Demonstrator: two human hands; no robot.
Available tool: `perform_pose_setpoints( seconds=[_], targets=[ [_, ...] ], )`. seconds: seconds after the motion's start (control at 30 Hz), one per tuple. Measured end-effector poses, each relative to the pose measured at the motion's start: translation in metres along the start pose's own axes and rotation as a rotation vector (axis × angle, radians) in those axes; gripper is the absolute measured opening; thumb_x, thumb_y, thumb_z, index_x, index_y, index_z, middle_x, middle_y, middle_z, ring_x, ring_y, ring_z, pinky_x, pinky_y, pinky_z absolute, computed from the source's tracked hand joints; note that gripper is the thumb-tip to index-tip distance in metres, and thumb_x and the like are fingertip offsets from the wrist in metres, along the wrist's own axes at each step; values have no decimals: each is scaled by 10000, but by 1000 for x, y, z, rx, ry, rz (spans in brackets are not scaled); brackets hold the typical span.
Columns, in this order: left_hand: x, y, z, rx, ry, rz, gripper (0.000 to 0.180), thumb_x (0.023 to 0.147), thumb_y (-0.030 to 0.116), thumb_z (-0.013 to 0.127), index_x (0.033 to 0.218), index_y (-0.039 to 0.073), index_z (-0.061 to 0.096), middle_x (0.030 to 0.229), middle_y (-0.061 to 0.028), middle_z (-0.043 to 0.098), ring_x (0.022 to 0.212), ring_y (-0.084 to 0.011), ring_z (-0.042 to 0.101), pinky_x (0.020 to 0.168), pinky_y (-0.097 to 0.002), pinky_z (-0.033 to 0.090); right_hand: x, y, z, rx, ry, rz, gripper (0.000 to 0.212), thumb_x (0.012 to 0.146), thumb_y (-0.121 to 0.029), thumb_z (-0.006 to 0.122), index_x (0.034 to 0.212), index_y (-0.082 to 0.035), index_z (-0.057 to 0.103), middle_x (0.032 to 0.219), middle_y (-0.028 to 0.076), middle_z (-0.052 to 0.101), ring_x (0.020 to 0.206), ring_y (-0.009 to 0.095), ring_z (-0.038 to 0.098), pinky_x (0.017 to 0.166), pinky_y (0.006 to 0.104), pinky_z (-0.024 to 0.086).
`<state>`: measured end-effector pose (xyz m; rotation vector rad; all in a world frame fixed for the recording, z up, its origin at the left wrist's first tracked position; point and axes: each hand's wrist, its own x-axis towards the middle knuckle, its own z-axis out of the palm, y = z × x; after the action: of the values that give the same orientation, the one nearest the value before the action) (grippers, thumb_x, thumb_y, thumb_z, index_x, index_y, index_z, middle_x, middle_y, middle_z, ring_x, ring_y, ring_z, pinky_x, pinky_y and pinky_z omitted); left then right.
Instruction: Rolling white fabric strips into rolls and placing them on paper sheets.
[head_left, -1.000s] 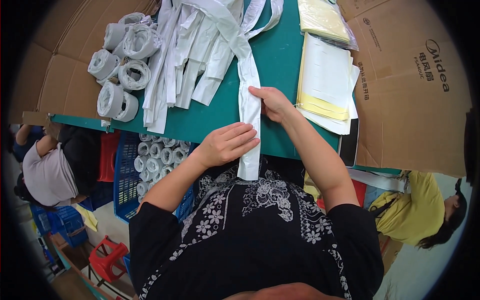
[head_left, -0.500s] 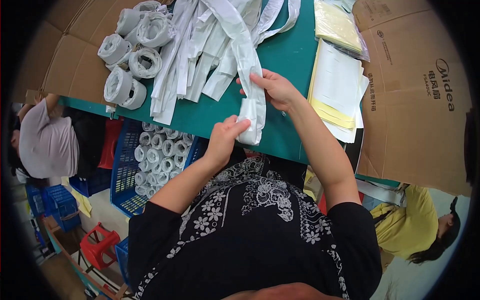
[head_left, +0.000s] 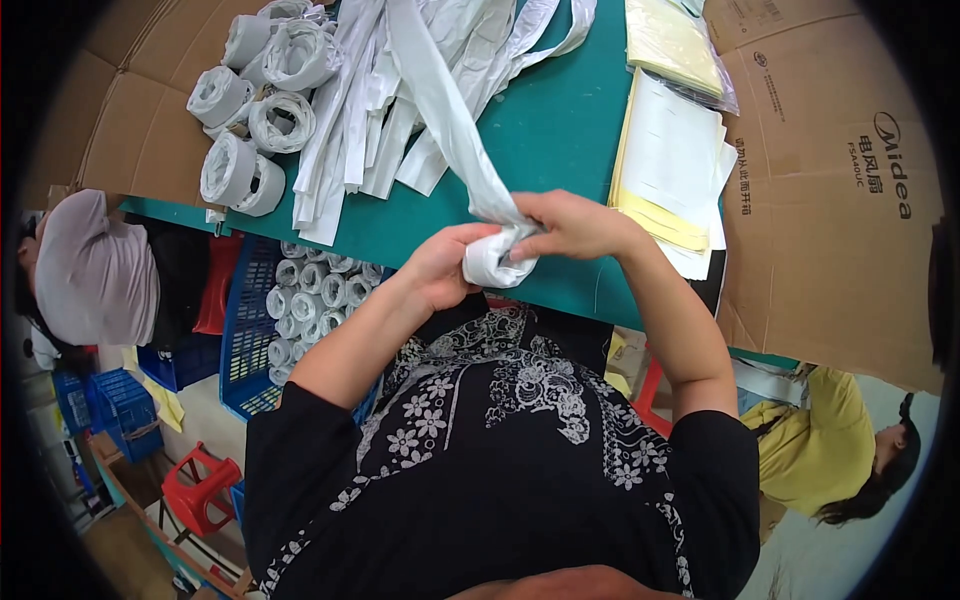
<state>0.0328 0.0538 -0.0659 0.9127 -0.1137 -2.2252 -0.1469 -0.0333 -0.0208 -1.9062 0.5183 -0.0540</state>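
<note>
The white strip (head_left: 445, 110) in front of me is long, flat and softly shiny, with slight creases along it. Its near end is wound into one small, thick roll (head_left: 490, 262) with a hollow middle, just over the front edge of the green table (head_left: 560, 130); the rest runs away from me across the tabletop.

My left hand (head_left: 442, 268) cups the roll's left side. My right hand (head_left: 570, 225) grips it from the right, thumb near the hollow and fingers over the strip.

Beyond lies one heap of loose white strips (head_left: 350, 120), overlapping too much to count. To its left I count at least six finished rolls (head_left: 228, 168). One blue crate (head_left: 245, 320) below holds many more, too crowded to number. On my right are one paper stack (head_left: 670, 150) and one clear bag of pale yellow sheets (head_left: 670, 50). Two other people, one in a yellow top (head_left: 820, 450), are nearby.
</note>
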Motion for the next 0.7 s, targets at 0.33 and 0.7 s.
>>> perform_pose_setpoints(
  seconds=[0.33,0.7],
  targets=[
    [3,7,-27,622,-16,635,488,910,391,470,1221,17,507,992,-45,574,929,-153,515,844,-308,392,6,29,43,816,575,151,239,927,-157,466,1054,-4,599,927,77,647,781,165,618,710,273,494],
    [-10,9,-5,1853,-35,1687,242,649,61,675,885,18,644,958,-98,639,939,-270,613,764,-371,509,20,26,49,1713,103,-91,435,890,-157,435,1274,47,404,1212,128,535,1110,211,529,965,363,417]
  ],
)
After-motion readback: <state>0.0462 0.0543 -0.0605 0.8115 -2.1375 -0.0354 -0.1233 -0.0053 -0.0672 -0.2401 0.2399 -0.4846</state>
